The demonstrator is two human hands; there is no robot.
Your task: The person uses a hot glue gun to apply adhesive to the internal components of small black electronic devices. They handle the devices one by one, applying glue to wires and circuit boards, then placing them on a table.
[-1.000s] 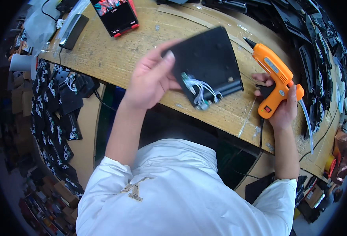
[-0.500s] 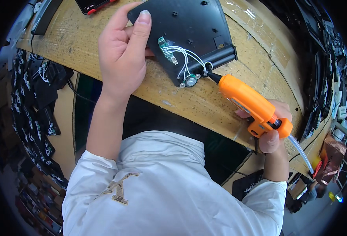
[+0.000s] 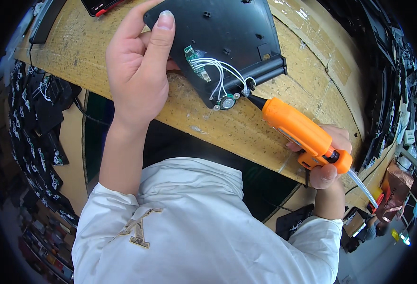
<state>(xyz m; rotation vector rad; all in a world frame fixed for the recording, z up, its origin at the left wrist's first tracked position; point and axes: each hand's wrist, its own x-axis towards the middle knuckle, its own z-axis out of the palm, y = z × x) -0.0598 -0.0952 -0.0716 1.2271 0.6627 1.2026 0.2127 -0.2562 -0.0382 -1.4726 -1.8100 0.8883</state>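
Note:
My left hand grips the left edge of a black plastic panel, thumb on its face, over the workbench. Near the panel's lower edge sit a small green circuit board and a round speaker-like part, linked by thin white wires. My right hand is wrapped around an orange hot glue gun with a clear glue stick in its back end. The gun's black nozzle meets the wires beside the round part, where a clear blob shows.
The worn wooden workbench has cardboard along its far right. A black device with red edging lies at the far left. Stacked black panels with white wires line the left, and more black parts the right.
The view has shifted slightly, so the panel and left hand appear a little further left. The glue gun's nozzle remains at the wires near the panel's corner.

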